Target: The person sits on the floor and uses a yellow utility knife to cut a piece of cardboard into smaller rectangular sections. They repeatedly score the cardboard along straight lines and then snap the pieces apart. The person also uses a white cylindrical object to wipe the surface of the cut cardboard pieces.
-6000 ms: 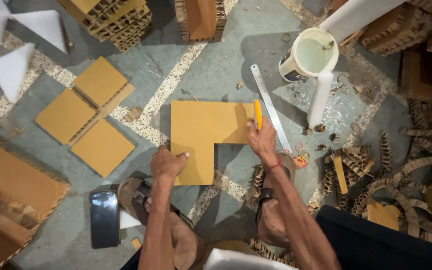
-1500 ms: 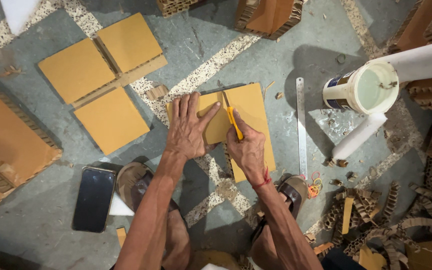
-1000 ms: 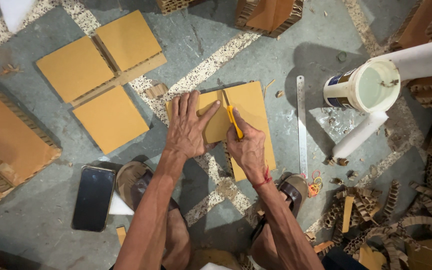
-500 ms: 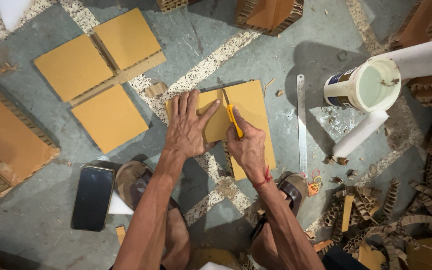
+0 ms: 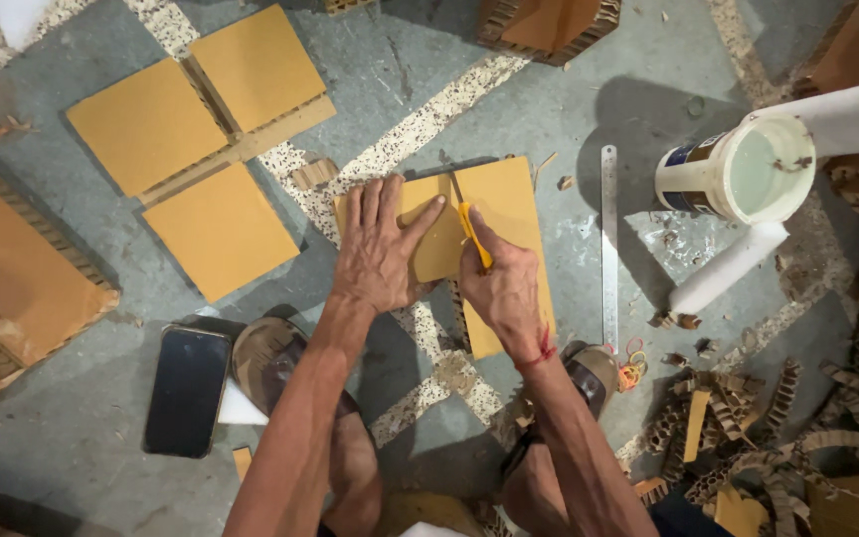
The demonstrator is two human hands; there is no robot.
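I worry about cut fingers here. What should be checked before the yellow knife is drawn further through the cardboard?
1. Left hand presses the cardboard piece flat: ok, palm and fingers spread on it.
2. Left fingers clear of the cut line: not ok, the thumb tip lies close beside the yellow knife.
3. Right hand has a firm hold on the knife: ok, fist closed round it.
4. Straight guide at the cut: not ok, the metal ruler lies apart on the floor to the right.
5. Blade depth and sharpness: cannot tell, the tip is hidden.
6. Feet out of the knife's path toward the body: cannot tell.
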